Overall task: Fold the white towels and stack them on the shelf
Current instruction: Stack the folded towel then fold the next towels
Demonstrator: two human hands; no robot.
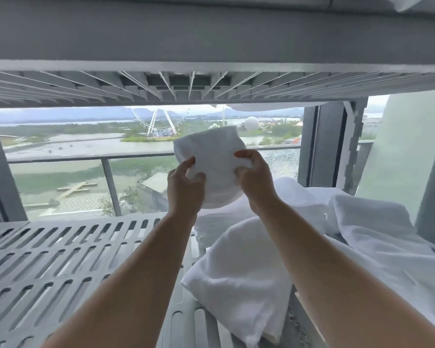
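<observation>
Forearms (141, 272) cross the slatted shelf (60, 259); left hand (185, 187) and right hand (254, 177) — both curled — grip 1 white towel (211, 151).

The held towel (211, 159) is plain white. The folded towel (241, 267) and loose towels (374, 234) are the same white. The shelf (60, 259) is uniform grey, patterned with rows of oblong slots. The upper shelf (211, 33) is matching grey, ribbed underneath.

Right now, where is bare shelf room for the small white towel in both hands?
Bare: the left half of the grey slatted plastic shelf, bordered by the window and the folded white towel. Crowded: the right side, piled with loose white towels.
</observation>
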